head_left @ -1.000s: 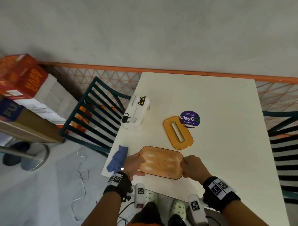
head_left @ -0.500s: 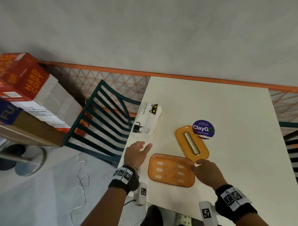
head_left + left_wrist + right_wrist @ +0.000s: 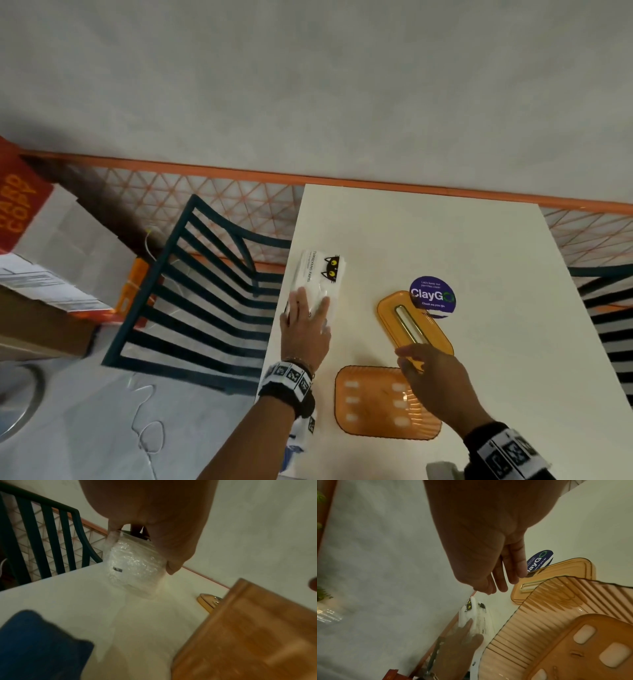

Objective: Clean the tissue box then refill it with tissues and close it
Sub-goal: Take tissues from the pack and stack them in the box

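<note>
Your left hand (image 3: 303, 329) has left the ribbed orange plastic box (image 3: 370, 404) and seemingly clasps the wrapped white tissue pack (image 3: 323, 270) at ten o'clock; your right hand (image 3: 435, 373) hovers slack, empty; refilling nears.

Under your left grip (image 3: 303, 329): white tissue pack (image 3: 325, 270), black cat print. By your right grip (image 3: 431, 373): ribbed orange box (image 3: 370, 401), orange lid (image 3: 387, 308).

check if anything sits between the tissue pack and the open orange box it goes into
Nothing visible does. The left hand grips the tissue pack, and only bare table lies between it and the orange box. The lid lies off to the right; the right hand hovers over the box's far right corner.
</note>
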Available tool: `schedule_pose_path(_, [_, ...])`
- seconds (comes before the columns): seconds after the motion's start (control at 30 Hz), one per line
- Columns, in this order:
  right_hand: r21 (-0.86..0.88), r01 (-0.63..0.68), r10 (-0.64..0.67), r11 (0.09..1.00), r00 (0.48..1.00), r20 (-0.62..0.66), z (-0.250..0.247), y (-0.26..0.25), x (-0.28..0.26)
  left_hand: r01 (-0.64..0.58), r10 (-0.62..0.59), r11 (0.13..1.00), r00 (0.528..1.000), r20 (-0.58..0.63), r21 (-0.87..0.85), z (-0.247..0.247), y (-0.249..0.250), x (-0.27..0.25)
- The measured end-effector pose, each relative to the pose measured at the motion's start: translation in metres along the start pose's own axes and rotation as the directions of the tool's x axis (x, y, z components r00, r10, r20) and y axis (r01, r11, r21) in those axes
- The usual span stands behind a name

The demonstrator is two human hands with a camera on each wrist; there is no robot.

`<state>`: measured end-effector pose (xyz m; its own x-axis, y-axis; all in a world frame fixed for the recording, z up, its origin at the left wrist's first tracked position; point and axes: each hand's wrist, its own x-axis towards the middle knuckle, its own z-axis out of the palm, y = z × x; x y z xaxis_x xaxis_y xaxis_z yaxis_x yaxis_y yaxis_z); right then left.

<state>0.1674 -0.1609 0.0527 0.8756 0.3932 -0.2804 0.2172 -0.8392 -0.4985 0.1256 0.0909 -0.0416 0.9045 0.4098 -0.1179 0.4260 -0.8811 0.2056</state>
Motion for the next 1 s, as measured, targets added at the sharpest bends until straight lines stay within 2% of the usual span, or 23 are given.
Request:
schedule_pose_path(0.13, [0.007,0.054,-0.054,0.999,0.999,0.008,0.001,-0.008,0.008,0.002,-0.003,0.999,0.999,-0.036,-0.032,0.009,-0.003,-0.028])
schedule_pose_path(0.3, [-0.038,0.177,-0.175,0.983,0.983,0.058,0.003,-0.032,0.029,-0.006,0.008,0.998,0.999,0.035,-0.070,0.010,-0.011,-0.071])
schedule_pose_path(0.37, [-0.077,0.235,-0.228,0.969,0.970,0.088,0.003,-0.047,0.042,-0.042,0.049,0.995,0.995,0.085,-0.085,0.004,-0.017,-0.083])
schedule_pose_path(0.43, [-0.140,0.302,-0.286,0.943,0.950,0.122,0.003,-0.063,0.058,-0.083,0.093,0.990,0.992,0.083,-0.117,-0.002,-0.023,-0.093])
schedule_pose_path(0.57, [-0.255,0.443,-0.394,0.860,0.892,0.220,0.013,-0.082,0.096,-0.102,0.077,0.978,0.987,-0.141,-0.184,-0.022,-0.031,-0.104])
schedule_pose_path(0.67, [-0.318,0.554,-0.461,0.769,0.826,0.324,0.021,-0.091,0.120,-0.059,-0.030,0.955,0.956,-0.292,-0.290,-0.029,-0.035,-0.109])
schedule_pose_path(0.73, [-0.336,0.615,-0.496,0.714,0.782,0.376,0.022,-0.098,0.131,0.062,-0.215,0.879,0.937,-0.275,-0.473,-0.037,-0.032,-0.113])
schedule_pose_path(0.83, [-0.328,0.662,-0.508,0.674,0.738,0.445,0.024,-0.108,0.144,0.223,-0.431,0.656,0.895,-0.115,-0.721,-0.049,-0.030,-0.116])
schedule_pose_path(0.93, [-0.254,0.683,-0.536,0.685,0.708,0.460,0.030,-0.118,0.160,0.235,-0.484,0.417,0.875,0.005,-0.878,-0.052,-0.037,-0.116])
schedule_pose_path(1.0, [-0.129,0.662,-0.576,0.738,0.719,0.390,0.033,-0.126,0.174,0.263,-0.489,0.306,0.868,0.086,-0.915,-0.047,-0.044,-0.114])
